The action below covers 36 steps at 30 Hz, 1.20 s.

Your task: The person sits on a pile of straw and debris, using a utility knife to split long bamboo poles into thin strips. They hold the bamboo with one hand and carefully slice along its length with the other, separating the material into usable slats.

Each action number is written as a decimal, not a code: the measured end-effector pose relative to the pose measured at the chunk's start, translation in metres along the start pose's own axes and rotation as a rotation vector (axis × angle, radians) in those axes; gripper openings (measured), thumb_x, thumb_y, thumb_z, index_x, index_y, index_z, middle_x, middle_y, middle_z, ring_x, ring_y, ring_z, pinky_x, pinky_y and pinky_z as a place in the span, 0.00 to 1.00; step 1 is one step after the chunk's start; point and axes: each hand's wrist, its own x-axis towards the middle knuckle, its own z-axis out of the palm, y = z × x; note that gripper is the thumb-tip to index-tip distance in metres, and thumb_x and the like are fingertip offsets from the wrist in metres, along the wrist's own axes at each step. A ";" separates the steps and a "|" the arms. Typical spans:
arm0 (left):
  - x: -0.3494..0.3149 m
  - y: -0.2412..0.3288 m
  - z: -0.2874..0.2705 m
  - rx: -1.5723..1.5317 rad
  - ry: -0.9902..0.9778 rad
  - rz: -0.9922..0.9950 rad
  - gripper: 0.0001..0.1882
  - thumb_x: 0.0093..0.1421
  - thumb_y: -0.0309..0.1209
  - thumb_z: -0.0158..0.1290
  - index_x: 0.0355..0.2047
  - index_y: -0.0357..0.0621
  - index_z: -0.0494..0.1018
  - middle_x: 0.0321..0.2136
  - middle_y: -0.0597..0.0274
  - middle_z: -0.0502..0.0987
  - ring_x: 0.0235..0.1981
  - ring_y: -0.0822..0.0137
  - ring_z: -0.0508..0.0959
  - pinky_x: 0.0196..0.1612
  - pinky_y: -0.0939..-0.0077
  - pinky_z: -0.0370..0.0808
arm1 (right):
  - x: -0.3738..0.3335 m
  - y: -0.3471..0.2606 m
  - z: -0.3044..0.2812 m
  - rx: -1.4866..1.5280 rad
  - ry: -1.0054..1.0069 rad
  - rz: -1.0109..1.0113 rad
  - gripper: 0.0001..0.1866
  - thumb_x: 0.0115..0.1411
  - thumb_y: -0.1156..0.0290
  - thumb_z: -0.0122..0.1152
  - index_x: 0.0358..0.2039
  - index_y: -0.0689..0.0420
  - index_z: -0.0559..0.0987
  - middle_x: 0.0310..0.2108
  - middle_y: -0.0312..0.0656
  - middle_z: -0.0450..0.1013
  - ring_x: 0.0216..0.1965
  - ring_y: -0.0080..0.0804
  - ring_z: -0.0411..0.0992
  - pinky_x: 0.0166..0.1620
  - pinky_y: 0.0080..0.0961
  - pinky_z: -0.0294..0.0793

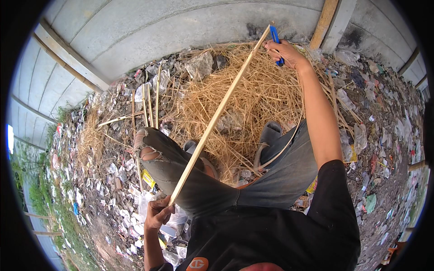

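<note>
A long, pale strip of split bamboo (219, 110) slants across my lap from lower left to upper right. Its near end is in my left hand (158, 213), whose fingers are closed round it beside my left thigh. Out at the far end, my right hand (285, 53) grips a blue box cutter (274, 36). The cutter's tip is beside the strip's far end; whether the blade touches it I cannot tell. A thin curl of bamboo (296, 131) hangs below my right hand toward my right foot.
Straw-like shavings (235, 86) heap up between and beyond my feet. Several cut strips (150, 106) stand or lean at the left, near a stone (199, 66). Plastic litter (122, 176) covers the ground on both sides. A concrete panel wall (181, 22) with a wooden post (323, 25) closes off the far side.
</note>
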 end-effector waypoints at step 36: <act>0.028 0.018 0.029 0.343 -0.131 0.076 0.20 0.65 0.37 0.60 0.46 0.28 0.75 0.26 0.63 0.76 0.19 0.75 0.77 0.21 0.82 0.73 | -0.012 -0.039 0.039 0.294 0.248 -0.111 0.13 0.68 0.64 0.60 0.41 0.63 0.78 0.33 0.44 0.81 0.16 0.16 0.55 0.22 0.19 0.60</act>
